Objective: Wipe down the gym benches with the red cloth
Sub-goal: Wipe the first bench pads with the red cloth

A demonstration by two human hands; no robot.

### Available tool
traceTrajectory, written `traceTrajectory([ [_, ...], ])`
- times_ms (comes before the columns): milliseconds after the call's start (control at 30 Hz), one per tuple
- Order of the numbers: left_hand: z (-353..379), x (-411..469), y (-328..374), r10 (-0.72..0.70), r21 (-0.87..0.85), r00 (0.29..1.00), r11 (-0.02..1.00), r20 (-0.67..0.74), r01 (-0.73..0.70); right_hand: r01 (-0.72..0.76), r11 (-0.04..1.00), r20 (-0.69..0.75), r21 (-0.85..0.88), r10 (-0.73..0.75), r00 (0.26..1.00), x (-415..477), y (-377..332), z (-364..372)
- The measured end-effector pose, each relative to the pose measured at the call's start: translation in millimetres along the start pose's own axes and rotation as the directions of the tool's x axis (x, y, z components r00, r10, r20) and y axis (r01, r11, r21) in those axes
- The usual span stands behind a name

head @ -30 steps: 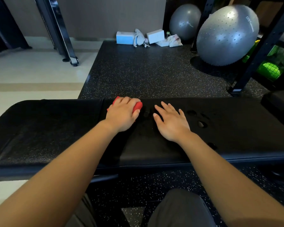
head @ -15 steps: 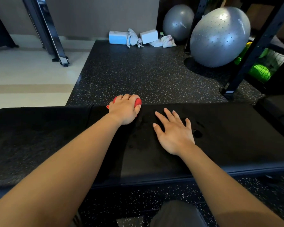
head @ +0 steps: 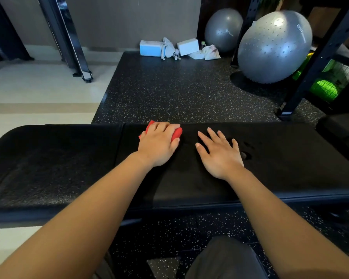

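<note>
Hands on a black gym bench (head: 290, 168): the left hand (head: 159, 143) curls round the bunched red cloth (head: 176, 134) near the far edge, the right hand (head: 220, 156) lies flat and spread just beside; soft and light, the cloth seems best held wadded under the palm.

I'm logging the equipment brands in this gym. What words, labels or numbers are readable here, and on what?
On the large grey ball: a short white print near its upper right, too blurred to read.
On the small grey ball: a faint mark, too small to read.
On the blue box, white box, bench and red cloth: no text shows.
</note>
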State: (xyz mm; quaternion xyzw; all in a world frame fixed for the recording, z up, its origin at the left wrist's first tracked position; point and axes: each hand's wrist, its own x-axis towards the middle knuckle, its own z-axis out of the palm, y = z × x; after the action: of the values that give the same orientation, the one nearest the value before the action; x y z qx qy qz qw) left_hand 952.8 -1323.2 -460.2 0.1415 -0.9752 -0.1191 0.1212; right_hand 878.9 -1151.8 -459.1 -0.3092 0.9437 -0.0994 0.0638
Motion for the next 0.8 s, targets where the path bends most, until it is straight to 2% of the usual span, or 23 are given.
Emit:
traceTrajectory([
  [133,1,-6,0,0.006,0.025,1.0,1.0,-0.013,-0.006,0.007,1.0,-0.007,-0.015,-0.007,1.0,-2,0,-1],
  [567,3,48,9,-0.11,0.018,0.988,0.994,0.11,0.108,-0.028,0.999,0.003,-0.017,0.028,1.0,5,-2,-1],
  [800,-4,21,8,-0.057,0.009,0.993,0.998,0.101,0.056,-0.023,1.0,-0.016,-0.007,0.022,1.0,-1,-1,0],
])
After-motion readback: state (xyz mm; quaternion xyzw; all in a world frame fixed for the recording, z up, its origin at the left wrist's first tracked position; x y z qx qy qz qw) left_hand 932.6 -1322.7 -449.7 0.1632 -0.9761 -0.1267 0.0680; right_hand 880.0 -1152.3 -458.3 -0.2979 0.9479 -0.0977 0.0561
